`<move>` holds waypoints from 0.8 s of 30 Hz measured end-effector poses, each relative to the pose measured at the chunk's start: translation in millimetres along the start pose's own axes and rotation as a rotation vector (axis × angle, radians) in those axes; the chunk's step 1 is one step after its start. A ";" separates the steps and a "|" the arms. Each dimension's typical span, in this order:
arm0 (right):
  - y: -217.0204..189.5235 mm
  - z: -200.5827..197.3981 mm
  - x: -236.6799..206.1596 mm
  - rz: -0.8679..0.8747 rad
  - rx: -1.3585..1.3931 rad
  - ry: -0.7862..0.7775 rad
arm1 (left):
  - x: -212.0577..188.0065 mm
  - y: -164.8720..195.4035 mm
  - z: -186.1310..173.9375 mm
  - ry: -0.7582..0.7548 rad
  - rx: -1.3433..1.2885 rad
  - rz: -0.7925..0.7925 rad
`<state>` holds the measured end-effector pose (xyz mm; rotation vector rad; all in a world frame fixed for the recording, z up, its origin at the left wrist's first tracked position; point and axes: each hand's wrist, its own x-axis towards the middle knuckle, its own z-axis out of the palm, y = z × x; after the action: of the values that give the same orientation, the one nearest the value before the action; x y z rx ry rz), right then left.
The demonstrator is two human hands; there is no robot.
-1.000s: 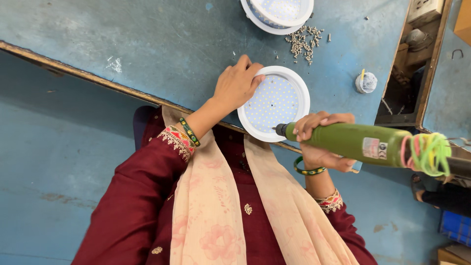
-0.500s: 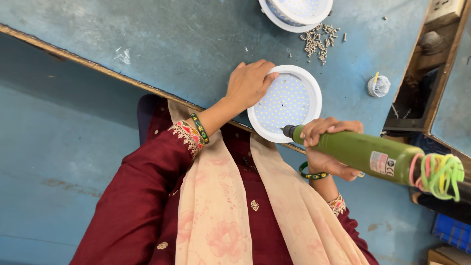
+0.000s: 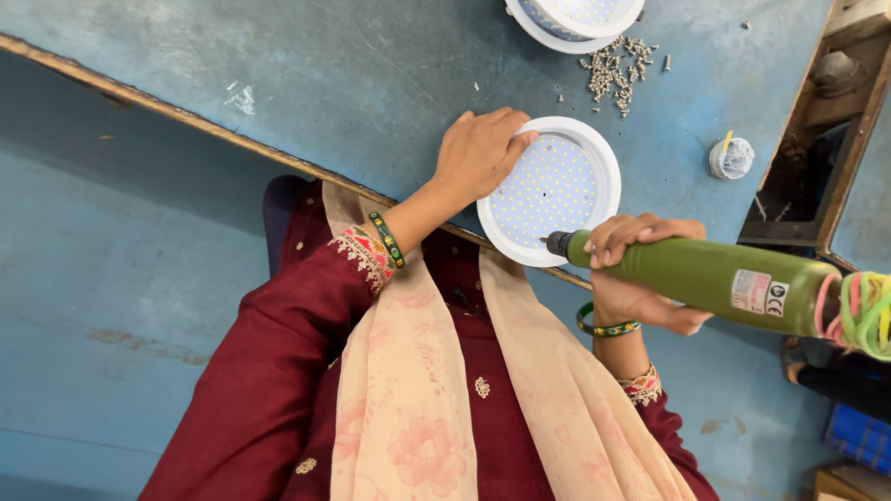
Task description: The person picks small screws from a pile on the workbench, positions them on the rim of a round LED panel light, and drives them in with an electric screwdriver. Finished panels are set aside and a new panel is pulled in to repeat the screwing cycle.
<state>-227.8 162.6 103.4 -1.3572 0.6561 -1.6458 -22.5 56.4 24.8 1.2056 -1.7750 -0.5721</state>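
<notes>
A round white lamp panel (image 3: 557, 190) with a dotted face lies at the near edge of the blue table (image 3: 325, 83). My left hand (image 3: 478, 153) rests on the panel's left rim and holds it down. My right hand (image 3: 640, 278) grips a green electric screwdriver (image 3: 715, 278). The tool's dark tip touches the panel's near rim. A coiled green and pink cord (image 3: 858, 315) hangs at the screwdriver's rear end.
A heap of small screws (image 3: 613, 65) lies beyond the panel. A stack of more white panels (image 3: 575, 19) sits at the table's far edge. A small white roll (image 3: 731, 158) stands to the right, beside a wooden box (image 3: 817, 139).
The view has shifted a little. My left hand stays on the panel's rim and the screwdriver tip stays at the near rim.
</notes>
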 end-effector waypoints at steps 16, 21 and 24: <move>-17.5 -3.4 -2.7 -0.042 -0.006 0.028 | -6.8 8.1 -4.0 -0.016 -0.017 -0.014; -24.5 -5.5 -7.1 -0.014 -0.095 0.144 | -6.3 7.1 -2.7 0.009 -0.020 0.008; -19.4 -7.6 -6.1 -0.057 -0.022 0.091 | -5.2 5.8 -1.9 0.008 -0.006 0.008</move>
<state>-240.6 176.2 114.6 -1.3338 0.6959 -1.7591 -23.0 63.7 28.1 1.1953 -1.7692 -0.5668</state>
